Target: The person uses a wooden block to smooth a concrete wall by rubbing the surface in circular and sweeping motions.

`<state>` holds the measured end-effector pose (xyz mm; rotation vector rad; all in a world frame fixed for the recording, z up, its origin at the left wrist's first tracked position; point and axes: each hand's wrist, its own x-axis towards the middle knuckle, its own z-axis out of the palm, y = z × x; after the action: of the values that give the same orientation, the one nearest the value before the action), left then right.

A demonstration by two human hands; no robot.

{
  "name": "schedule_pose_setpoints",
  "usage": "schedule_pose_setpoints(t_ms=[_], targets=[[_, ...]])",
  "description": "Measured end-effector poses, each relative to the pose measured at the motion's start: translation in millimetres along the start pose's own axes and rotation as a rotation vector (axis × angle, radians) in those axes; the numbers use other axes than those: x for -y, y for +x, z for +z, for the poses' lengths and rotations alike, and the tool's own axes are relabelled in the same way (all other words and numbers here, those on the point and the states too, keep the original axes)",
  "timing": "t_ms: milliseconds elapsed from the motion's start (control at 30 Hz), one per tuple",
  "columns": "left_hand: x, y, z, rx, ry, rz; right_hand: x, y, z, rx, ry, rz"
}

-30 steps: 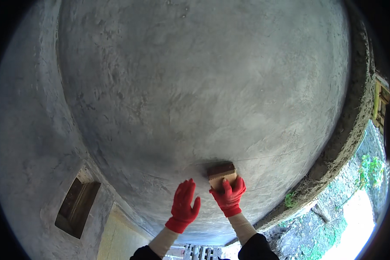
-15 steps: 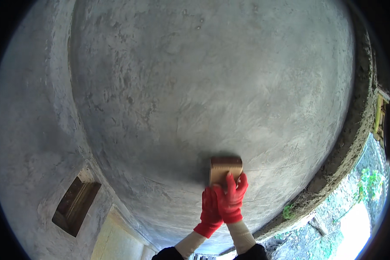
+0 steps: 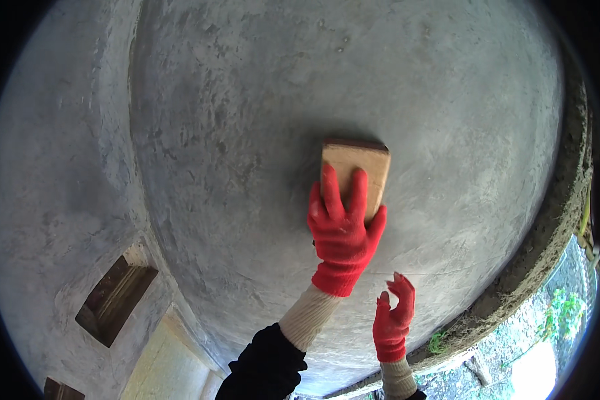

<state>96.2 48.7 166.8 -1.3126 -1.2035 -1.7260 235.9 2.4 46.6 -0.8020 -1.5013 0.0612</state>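
Observation:
A tan, wood-coloured rectangular block [image 3: 370,160] with a dark reddish-brown far edge lies flat against the large grey plastered surface [image 3: 447,133]. My left hand [image 3: 343,223], in a red glove with a cream cuff, is closed on the block's near part. Two of its fingers stretch over the block's face, and the thumb rests along the right side. My right hand [image 3: 395,320], gloved the same way, is lower and to the right, apart from the block. Its fingers are loosely curved with a gap to the thumb, and nothing is in it.
A rough, crumbly edge [image 3: 540,243] curves down the right side, with a small green plant [image 3: 437,343] on it. Beyond are bright ground and foliage [image 3: 563,313]. At the left, a raised seam meets another grey surface holding a dark rectangular recess [image 3: 117,300].
The block has moved up the grey surface, away from me, under my left hand. My right hand has come off the block and dropped to the lower right.

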Motion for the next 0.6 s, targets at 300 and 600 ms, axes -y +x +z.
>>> schedule_pose_setpoints(t_ms=[300, 600], targets=[[41.5, -122.4, -15.4, 0.237, 0.026, 0.206, -13.6, -10.3, -12.1, 0.036, 0.141, 0.047], [45.7, -6.6, -17.3, -0.016, 0.115, 0.1, -21.8, -3.4, -11.3, 0.025, 0.218, 0.115]])
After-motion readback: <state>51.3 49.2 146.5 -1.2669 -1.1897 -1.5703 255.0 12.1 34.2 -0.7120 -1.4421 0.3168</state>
